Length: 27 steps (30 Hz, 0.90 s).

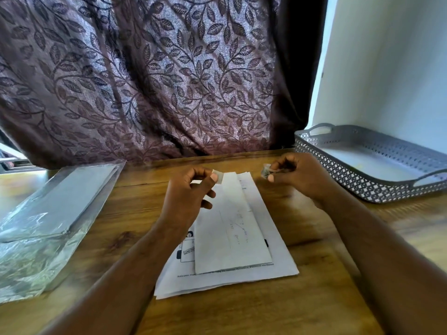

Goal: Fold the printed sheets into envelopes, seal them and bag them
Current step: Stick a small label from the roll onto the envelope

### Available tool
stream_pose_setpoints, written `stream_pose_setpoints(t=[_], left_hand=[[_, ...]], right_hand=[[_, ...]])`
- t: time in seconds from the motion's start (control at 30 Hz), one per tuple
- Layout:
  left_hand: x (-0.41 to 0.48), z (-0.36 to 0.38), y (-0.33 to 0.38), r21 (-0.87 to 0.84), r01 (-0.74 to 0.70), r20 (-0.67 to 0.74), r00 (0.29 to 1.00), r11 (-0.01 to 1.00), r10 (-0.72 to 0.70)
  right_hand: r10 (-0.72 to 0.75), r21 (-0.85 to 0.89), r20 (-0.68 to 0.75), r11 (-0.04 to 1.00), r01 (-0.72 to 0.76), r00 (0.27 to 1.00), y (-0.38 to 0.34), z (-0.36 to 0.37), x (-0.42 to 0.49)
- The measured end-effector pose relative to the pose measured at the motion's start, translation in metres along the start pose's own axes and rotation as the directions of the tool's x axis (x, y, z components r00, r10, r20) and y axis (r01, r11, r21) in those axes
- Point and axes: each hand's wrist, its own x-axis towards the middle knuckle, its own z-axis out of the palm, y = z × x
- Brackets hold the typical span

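Clear tape [219, 177] pinched in left hand [187, 197]; right hand [297, 175] grips small roll [265, 171].

Head view faces forward and down, seemingly close over the table [242, 315].

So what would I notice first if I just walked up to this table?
Probably the two hands at the centre: the left hand pinches a small clear strip, and the right hand holds a small roll. Both are above a folded sheet lying on a stack of printed sheets. Then the leaf-patterned curtain at the back, a shiny plastic bag at the left and a grey perforated tray at the right.
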Motion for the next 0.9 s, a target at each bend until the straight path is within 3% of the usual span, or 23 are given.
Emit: stream_pose_setpoints(t=[0.07,0.13,0.2,0.33,0.4,0.47,0.53,0.6,0.63,0.73,0.9], left_hand=[[0.001,0.0,-0.002,0.04,-0.043,0.004,0.999,0.998,0.043],[0.002,-0.001,-0.003,0.083,-0.087,0.029,0.996,0.993,0.085],[0.001,0.001,-0.004,0.112,-0.118,0.061,0.992,0.987,0.112],[-0.003,0.005,-0.003,0.164,-0.219,0.13,0.971,0.962,0.199],[-0.004,0.006,-0.001,0.185,-0.258,0.16,0.96,0.948,0.23],[-0.004,0.005,-0.002,0.27,-0.327,0.19,0.94,0.906,0.283],[-0.005,0.002,-0.004,0.379,-0.467,0.249,0.883,0.799,0.397],[-0.007,-0.001,-0.004,0.437,-0.623,0.359,0.782,0.649,0.51],[-0.007,-0.003,-0.003,0.444,-0.682,0.411,0.731,0.581,0.544],[-0.005,-0.006,-0.003,0.436,-0.788,0.499,0.614,0.435,0.612],[-0.002,-0.009,-0.002,0.463,-0.835,0.556,0.535,0.298,0.636]], right_hand=[[0.064,-0.267,-0.117,0.959,-0.093,0.991,0.013,-0.011,0.007],[0.142,-0.419,-0.186,0.884,-0.209,0.972,0.028,-0.021,0.011],[0.2,-0.469,-0.244,0.832,-0.296,0.949,0.043,-0.026,0.013],[0.225,-0.51,-0.254,0.795,-0.328,0.941,0.054,-0.027,0.015],[0.171,-0.586,-0.243,0.758,-0.285,0.955,0.049,-0.027,0.015],[0.065,-0.554,-0.249,0.809,-0.197,0.966,0.034,-0.025,0.01],[0.056,-0.292,-0.134,0.952,-0.094,0.989,0.009,-0.021,0.002],[0.134,0.039,0.175,0.989,-0.142,0.975,-0.018,-0.012,-0.01],[0.143,0.106,0.328,0.977,-0.187,0.934,-0.028,-0.007,-0.016],[0.142,0.071,0.584,0.972,-0.224,0.8,-0.041,0.005,-0.023],[0.137,0.014,0.661,0.981,-0.195,0.737,-0.043,0.012,-0.025]])
